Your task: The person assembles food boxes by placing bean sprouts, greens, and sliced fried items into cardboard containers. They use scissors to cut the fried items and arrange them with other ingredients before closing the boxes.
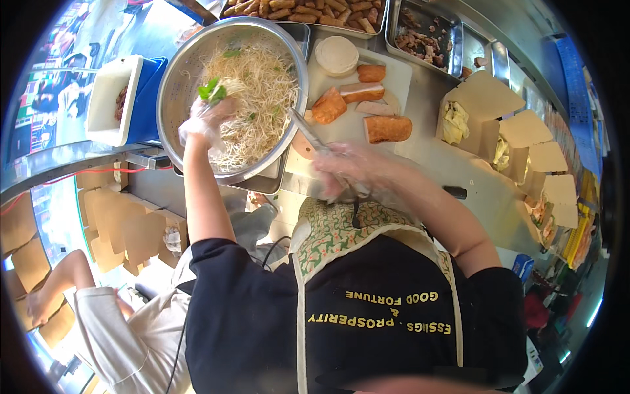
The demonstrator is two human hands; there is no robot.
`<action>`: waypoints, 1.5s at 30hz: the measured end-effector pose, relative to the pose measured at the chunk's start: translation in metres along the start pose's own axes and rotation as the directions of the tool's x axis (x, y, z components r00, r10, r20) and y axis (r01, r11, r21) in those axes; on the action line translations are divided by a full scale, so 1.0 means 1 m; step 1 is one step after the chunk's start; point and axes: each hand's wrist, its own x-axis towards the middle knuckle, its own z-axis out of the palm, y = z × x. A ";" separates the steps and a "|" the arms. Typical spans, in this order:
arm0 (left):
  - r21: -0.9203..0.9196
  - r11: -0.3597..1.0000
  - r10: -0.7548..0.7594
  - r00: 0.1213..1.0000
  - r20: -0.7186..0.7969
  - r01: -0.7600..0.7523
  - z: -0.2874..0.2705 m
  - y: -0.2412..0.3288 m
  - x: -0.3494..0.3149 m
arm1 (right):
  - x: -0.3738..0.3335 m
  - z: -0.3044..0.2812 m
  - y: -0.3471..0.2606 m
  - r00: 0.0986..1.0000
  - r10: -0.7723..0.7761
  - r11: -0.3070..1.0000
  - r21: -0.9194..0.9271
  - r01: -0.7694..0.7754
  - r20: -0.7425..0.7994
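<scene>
A large steel bowl [172, 65] holds a heap of bean sprouts [262, 85] with scattered green leaves. In it, on the left side, my left hand [209, 119], in a clear plastic glove, is closed on a clump of sprouts with green herb leaves [212, 90] showing at its far end. By the bowl's near right rim, my right hand [344, 172], also gloved and blurred, is closed round a long metal utensil [308, 131]. The utensil's narrow end reaches the rim; its exact kind is unclear. Beyond it, browned fried blocks [388, 129] lie on a white cutting board [401, 75].
A round white stack [336, 56] stands on the board. Trays of fried rolls [308, 14] and chopped meat [423, 39] line the back. Open cardboard boxes [482, 108] with food stand to the right. A white-and-blue container [105, 98] is at left; another person's arm [69, 279] is lower left.
</scene>
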 end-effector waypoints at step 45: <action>0.042 0.900 -0.428 0.865 0.262 0.433 0.248 0.554 0.218 | -0.317 -0.163 0.251 0.864 -0.080 0.844 0.428 0.324 -0.496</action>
